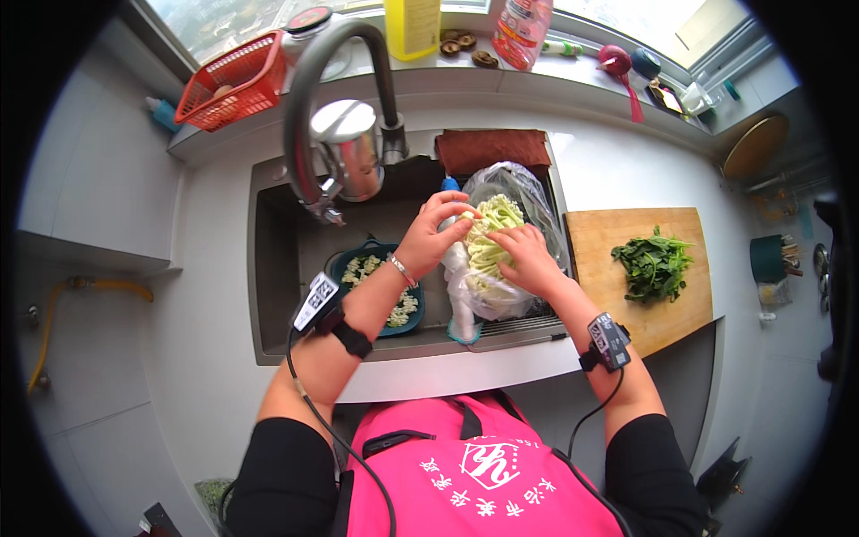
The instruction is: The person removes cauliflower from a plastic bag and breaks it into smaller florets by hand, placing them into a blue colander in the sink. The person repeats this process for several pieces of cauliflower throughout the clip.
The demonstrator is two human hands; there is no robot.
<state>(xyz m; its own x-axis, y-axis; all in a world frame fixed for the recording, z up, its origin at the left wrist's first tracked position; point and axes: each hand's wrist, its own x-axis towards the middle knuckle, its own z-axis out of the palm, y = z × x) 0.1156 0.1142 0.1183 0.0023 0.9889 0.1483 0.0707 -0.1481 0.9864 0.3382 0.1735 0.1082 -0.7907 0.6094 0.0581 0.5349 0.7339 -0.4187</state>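
A pale cauliflower head (493, 231) with long green-white stems lies in an opened clear plastic bag (511, 176), over the drying rack at the sink's right side. My left hand (439, 228) is at its upper left, thumb and fingers pinched on a small cauliflower piece (468, 215). From the right, my right hand (527, 258) grips the head, its fingers spread over the stems. Below my left forearm, a teal basin (417, 315) in the sink holds loose cauliflower florets (401, 311); the forearm hides part of it.
A curved faucet (295, 114) arches over the sink (275, 268), beside a shiny metal canister (349, 144). Right of the sink, a wooden cutting board (597, 268) bears green leaves (654, 264). A brown cloth (493, 149) lies behind the bag. A red basket (235, 80) and bottles line the windowsill.
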